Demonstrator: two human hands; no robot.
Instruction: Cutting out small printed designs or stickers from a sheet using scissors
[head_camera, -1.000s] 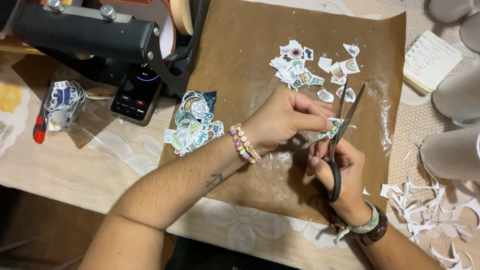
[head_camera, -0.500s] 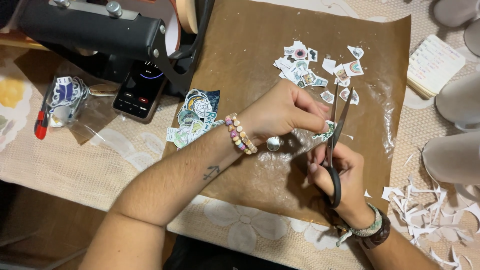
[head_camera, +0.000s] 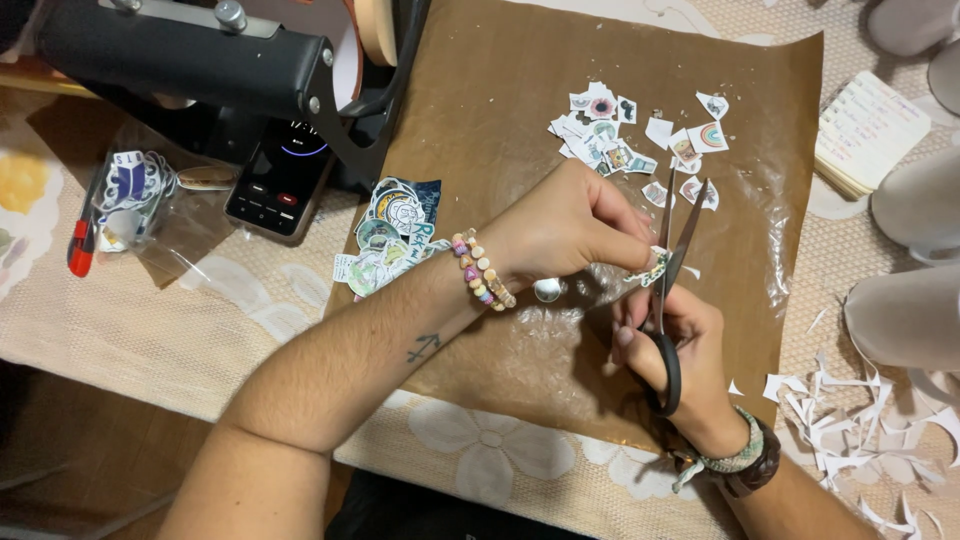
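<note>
A small sticker (head_camera: 652, 266) sits between the blades of the scissors (head_camera: 668, 290), above the middle of the brown paper sheet (head_camera: 500, 110). The left hand (head_camera: 565, 225) pinches the sticker at its left edge with closed fingertips. The right hand (head_camera: 680, 345) is clenched through the black scissor handles, blades parted and pointing away from the person. A pile of cut stickers (head_camera: 625, 140) lies on the sheet beyond the scissors. A second stack of stickers (head_camera: 390, 235) overlaps the sheet's left edge. White paper scraps (head_camera: 850, 420) lie off the sheet's right edge. A black machine (head_camera: 200, 60) stands at the sheet's far left corner.
</note>
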